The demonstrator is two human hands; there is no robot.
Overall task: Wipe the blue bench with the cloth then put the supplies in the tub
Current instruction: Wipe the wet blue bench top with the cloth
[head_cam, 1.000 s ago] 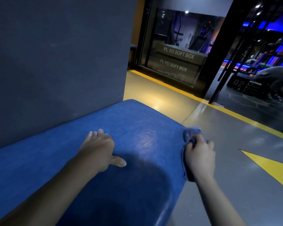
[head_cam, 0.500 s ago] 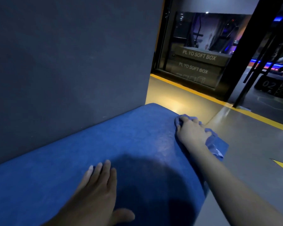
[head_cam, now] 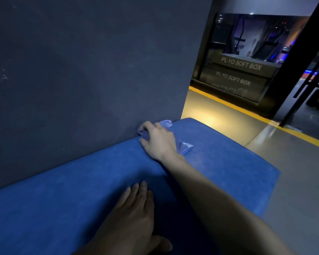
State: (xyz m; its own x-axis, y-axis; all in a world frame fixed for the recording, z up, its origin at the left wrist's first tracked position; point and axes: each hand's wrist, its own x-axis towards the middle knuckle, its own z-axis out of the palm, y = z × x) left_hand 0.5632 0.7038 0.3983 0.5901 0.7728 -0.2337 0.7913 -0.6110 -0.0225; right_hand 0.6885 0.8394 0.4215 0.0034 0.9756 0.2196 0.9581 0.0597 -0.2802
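Observation:
The blue bench (head_cam: 219, 162) runs from lower left to its rounded far end at centre right. My right hand (head_cam: 157, 139) presses a light blue cloth (head_cam: 183, 147) onto the bench top at its back edge, right against the dark wall. Cloth folds stick out beyond the fingers and beside the wrist. My left hand (head_cam: 134, 212) lies flat on the bench nearer to me, fingers together, holding nothing. No tub or other supplies are in view.
A dark grey wall (head_cam: 81, 70) stands directly behind the bench. Grey floor with a yellow line (head_cam: 293, 129) lies to the right. Stacked plyo soft boxes (head_cam: 236, 74) and a black rack post (head_cam: 291, 70) stand beyond the bench end.
My right hand has slid the cloth from the bench's front edge across the far end to the back edge by the wall. My left hand stays flat on the bench.

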